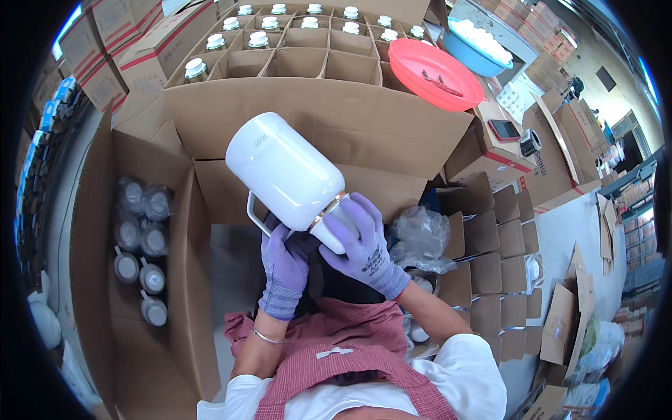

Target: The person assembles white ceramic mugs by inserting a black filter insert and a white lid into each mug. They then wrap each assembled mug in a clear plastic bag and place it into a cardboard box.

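A glossy white vacuum jug (283, 171) with a side handle and a gold ring at its neck is held tilted in front of me, its white lid end (332, 231) toward my lower right. My right hand (360, 245), in a purple-grey glove, is wrapped round the lid end. Beneath the neck, by the lower end of the handle (256, 213), my gloved left hand (285, 266) is closed on the jug; part of its fingers is hidden. Behind the jug stands a divided carton (315, 105) with white-capped bottles (259, 40) in several of its cells.
At left, an open carton (94, 280) holds several plastic-wrapped, handled pieces (152, 278). A red tray (437, 73) with small dark-red pieces rests on the divided carton's right corner, beside a blue basin (479, 59) of white pieces. Cardboard dividers (490, 273) and crumpled clear plastic (422, 234) lie right.
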